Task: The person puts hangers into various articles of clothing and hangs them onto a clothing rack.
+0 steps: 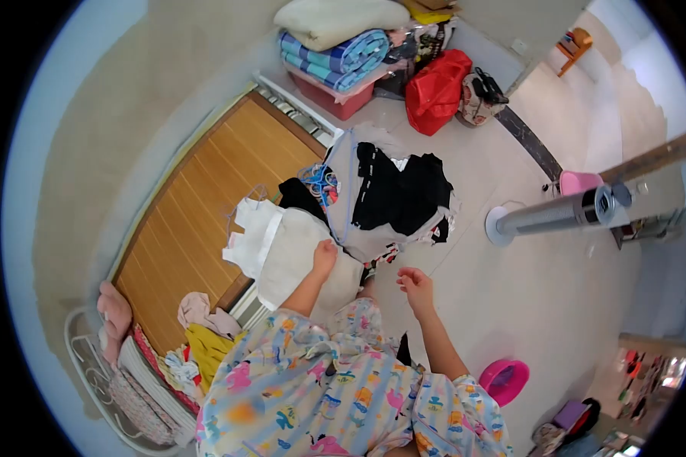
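Along the edge of the bed (198,198), with its brown slatted mat, lies a white sleeveless dress (301,247), its top on the mat and its skirt spread toward the person. The left hand (325,259) is over the skirt with the fingers curled; whether its grip is closed on the cloth, I cannot tell. The right hand (417,290) is raised above the floor (465,320), well clear of the dress, its grip released and its fingers loosely bent around nothing visible. Just beyond the dress, black clothing (404,190) lies heaped on a pale, blue-edged mesh hamper (341,171), with blue hangers (318,181) near its bed side. A tower fan (545,215) leans across the view at right; a pink basin (517,391) is on the floor, below the right forearm.
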